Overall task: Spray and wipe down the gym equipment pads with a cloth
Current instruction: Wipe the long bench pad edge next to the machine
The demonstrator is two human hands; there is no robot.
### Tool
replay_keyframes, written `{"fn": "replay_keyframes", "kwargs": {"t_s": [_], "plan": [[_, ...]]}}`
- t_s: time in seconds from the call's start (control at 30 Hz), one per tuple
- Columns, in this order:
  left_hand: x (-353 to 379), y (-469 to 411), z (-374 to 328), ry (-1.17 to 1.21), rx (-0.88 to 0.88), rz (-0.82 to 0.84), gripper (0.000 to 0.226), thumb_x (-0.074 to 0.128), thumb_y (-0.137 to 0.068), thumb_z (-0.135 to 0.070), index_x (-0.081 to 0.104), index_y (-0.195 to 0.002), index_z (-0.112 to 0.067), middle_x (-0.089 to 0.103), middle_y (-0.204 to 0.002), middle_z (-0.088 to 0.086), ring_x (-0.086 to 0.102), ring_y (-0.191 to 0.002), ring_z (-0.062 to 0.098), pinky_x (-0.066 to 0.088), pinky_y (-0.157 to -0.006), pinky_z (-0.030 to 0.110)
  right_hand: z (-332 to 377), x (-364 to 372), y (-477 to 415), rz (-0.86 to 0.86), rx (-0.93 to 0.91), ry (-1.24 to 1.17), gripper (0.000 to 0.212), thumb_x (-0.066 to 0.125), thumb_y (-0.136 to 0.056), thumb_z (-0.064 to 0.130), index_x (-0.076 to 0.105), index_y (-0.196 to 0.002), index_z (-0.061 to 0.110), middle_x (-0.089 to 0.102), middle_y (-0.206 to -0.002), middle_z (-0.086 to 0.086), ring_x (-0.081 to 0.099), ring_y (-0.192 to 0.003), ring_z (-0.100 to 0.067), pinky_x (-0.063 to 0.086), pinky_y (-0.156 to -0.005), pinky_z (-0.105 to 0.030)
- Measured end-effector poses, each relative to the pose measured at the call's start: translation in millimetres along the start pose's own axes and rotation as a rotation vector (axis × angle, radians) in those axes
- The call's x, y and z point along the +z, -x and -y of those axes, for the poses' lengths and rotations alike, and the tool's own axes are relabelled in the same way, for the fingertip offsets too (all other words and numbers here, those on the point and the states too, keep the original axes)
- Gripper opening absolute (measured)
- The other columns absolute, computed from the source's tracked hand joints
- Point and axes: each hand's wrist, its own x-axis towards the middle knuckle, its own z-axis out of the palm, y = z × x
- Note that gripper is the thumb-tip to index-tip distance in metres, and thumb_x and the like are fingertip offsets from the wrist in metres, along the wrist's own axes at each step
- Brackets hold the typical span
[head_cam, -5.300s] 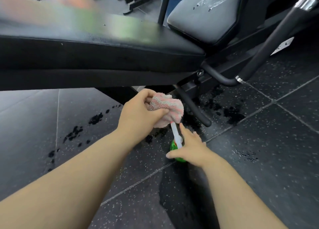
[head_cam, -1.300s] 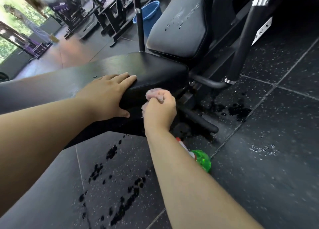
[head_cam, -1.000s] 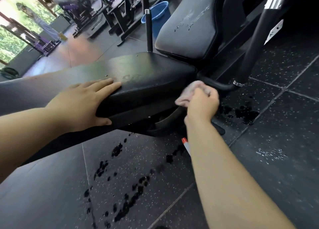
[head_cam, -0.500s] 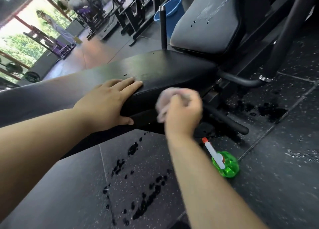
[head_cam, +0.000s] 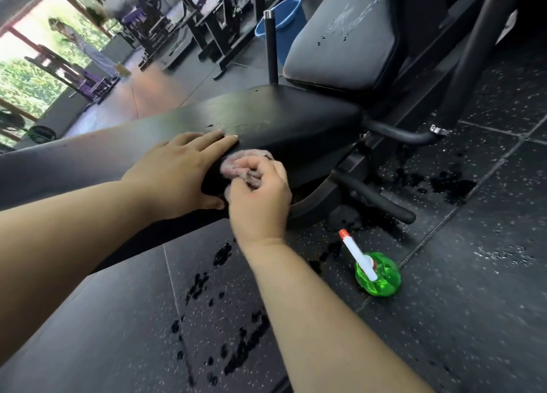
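A long black bench pad (head_cam: 281, 120) runs from the left edge to the centre. My left hand (head_cam: 177, 173) rests flat on its top and near edge, thumb under the rim. My right hand (head_cam: 260, 194) grips a bunched pink cloth (head_cam: 239, 164) and presses it against the pad's side face, right beside my left fingertips. A green spray bottle (head_cam: 377, 270) with a white nozzle and red tip stands on the floor to the right, untouched. A second grey pad (head_cam: 343, 43), tilted and speckled with droplets, sits behind.
Black frame tubes (head_cam: 373, 194) and a foot bar jut out under the bench near the bottle. Dark wet spots (head_cam: 236, 327) mark the rubber floor tiles. A blue bucket (head_cam: 284, 11) stands behind an upright post. Other gym machines fill the back left.
My right hand with the cloth has slid left along the pad's side, from its rounded end toward my left hand. My left hand stays planted on the pad.
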Motion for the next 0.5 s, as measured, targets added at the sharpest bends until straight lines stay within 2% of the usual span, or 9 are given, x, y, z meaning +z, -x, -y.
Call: {"fn": "replay_keyframes", "kwargs": {"t_s": [0.03, 0.1, 0.17, 0.2, 0.23, 0.3, 0.37, 0.43, 0.5], "plan": [[-0.4, 0.3, -0.4, -0.003, 0.000, 0.013, 0.112, 0.073, -0.070, -0.065, 0.009, -0.156, -0.034, 0.019, -0.162, -0.006, 0.026, -0.144, 0.024, 0.033, -0.114, 0.044, -6.7, -8.6, -10.9, -0.015, -0.044, 0.018, 0.018, 0.059, -0.073, -0.003, 0.070, -0.075, 0.012, 0.059, -0.093, -0.003, 0.063, -0.087, -0.020, 0.053, -0.085, -0.033], [-1.3, 0.5, -1.3, -0.005, -0.002, 0.026, 0.113, 0.074, -0.071, -0.063, 0.005, -0.156, -0.035, 0.017, -0.163, -0.007, 0.023, -0.145, 0.023, 0.031, -0.115, 0.042, -16.5, -37.6, -52.4, -0.202, -0.085, 0.088, 0.023, 0.058, -0.075, 0.007, 0.062, -0.067, 0.028, 0.060, -0.085, -0.001, 0.063, -0.079, -0.025, 0.054, -0.081, -0.036], [-1.9, 1.4, -2.4, -0.005, -0.008, 0.024, 0.112, 0.074, -0.072, -0.063, 0.004, -0.156, -0.036, 0.017, -0.163, -0.008, 0.022, -0.145, 0.022, 0.030, -0.114, 0.041, -23.6, -69.4, -96.3, -0.399, 0.057, 0.125, 0.014, 0.049, -0.072, 0.020, 0.059, -0.069, 0.029, 0.063, -0.092, -0.010, 0.065, -0.072, -0.028, 0.057, -0.076, -0.043], [-2.3, 1.2, -2.8, -0.006, -0.010, 0.020, 0.112, 0.074, -0.072, -0.063, 0.005, -0.156, -0.037, 0.017, -0.163, -0.008, 0.023, -0.145, 0.022, 0.031, -0.114, 0.041, -26.2, -80.9, -110.3, -0.449, 0.115, 0.147, 0.018, 0.046, -0.070, 0.018, 0.059, -0.072, 0.030, 0.064, -0.099, -0.011, 0.066, -0.073, -0.025, 0.058, -0.075, -0.042], [-1.4, 1.6, -3.2, -0.004, -0.012, 0.014, 0.112, 0.074, -0.071, -0.063, 0.005, -0.155, -0.037, 0.018, -0.162, -0.008, 0.023, -0.145, 0.022, 0.032, -0.114, 0.041, -32.3, -87.0, -119.1, -0.449, 0.142, 0.168, 0.024, 0.044, -0.069, 0.015, 0.060, -0.072, 0.033, 0.065, -0.102, -0.010, 0.067, -0.074, -0.022, 0.058, -0.075, -0.041], [-0.8, 1.2, -2.5, -0.006, -0.011, 0.007, 0.112, 0.074, -0.071, -0.063, 0.006, -0.156, -0.037, 0.019, -0.162, -0.008, 0.024, -0.144, 0.023, 0.033, -0.113, 0.042, -33.3, -80.0, -114.9, -0.394, 0.146, 0.182, 0.031, 0.042, -0.063, 0.018, 0.061, -0.074, 0.039, 0.069, -0.096, -0.003, 0.068, -0.077, -0.028, 0.058, -0.075, -0.049], [-1.0, 1.9, -1.9, -0.013, -0.012, 0.010, 0.111, 0.073, -0.071, -0.064, 0.005, -0.156, -0.036, 0.020, -0.162, -0.008, 0.025, -0.144, 0.023, 0.034, -0.112, 0.042, -27.9, -54.3, -87.0, -0.336, 0.147, 0.174, 0.027, 0.043, -0.065, 0.017, 0.060, -0.074, 0.035, 0.066, -0.094, 0.003, 0.066, -0.076, -0.030, 0.057, -0.075, -0.051], [-0.9, 1.9, -3.8, -0.027, -0.011, 0.008, 0.111, 0.072, -0.072, -0.064, 0.006, -0.156, -0.035, 0.020, -0.162, -0.007, 0.026, -0.144, 0.023, 0.034, -0.112, 0.041, -16.8, -25.1, -43.2, -0.266, 0.127, 0.094, 0.026, 0.048, -0.069, 0.005, 0.064, -0.074, 0.025, 0.061, -0.091, 0.004, 0.063, -0.076, -0.024, 0.054, -0.079, -0.043], [-1.9, 4.6, -5.6, -0.048, 0.012, -0.011, 0.110, 0.071, -0.073, -0.064, 0.007, -0.157, -0.031, 0.020, -0.162, -0.004, 0.027, -0.144, 0.024, 0.033, -0.113, 0.040, -9.8, 0.5, 3.3, -0.129, 0.068, 0.049, 0.026, 0.053, -0.071, -0.006, 0.069, -0.078, 0.014, 0.060, -0.095, -0.004, 0.059, -0.079, -0.015, 0.051, -0.083, -0.025]]}}
